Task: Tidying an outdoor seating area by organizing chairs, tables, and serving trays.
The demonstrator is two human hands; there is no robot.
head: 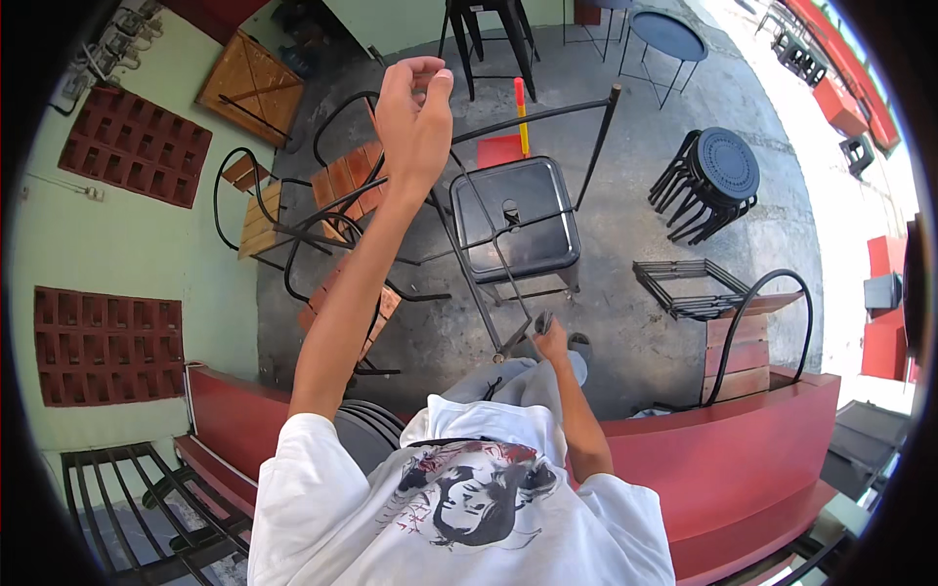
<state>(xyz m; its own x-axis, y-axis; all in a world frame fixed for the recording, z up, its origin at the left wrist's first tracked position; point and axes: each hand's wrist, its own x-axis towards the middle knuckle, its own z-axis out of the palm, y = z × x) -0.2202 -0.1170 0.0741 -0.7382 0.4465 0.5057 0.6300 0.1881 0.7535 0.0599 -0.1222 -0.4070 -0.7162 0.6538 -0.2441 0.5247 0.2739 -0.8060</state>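
A black tubular metal frame (pixel 524 119) rests across a black square metal stool (pixel 516 256) with a slot in its seat. My left hand (pixel 419 124) is raised over the frame's far left side, its fingers loosely curled and nothing visible in them. My right hand (pixel 551 341) is low by my knees, closed on a small grey item (pixel 543 322) beside the frame's near end; what it is cannot be made out. Beyond the stool seat lie a red sheet (pixel 502 151) and a slim red-and-yellow stick-like item (pixel 522 117).
Wood-slat chairs (pixel 350 176) with black tube frames crowd the left. At the right are stacked round black stools (pixel 722 161), folded black metal frames (pixel 689 289) and another slatted chair (pixel 736 355). A red low wall (pixel 718 469) runs close behind me. A round tray table (pixel 667 36) stands far off.
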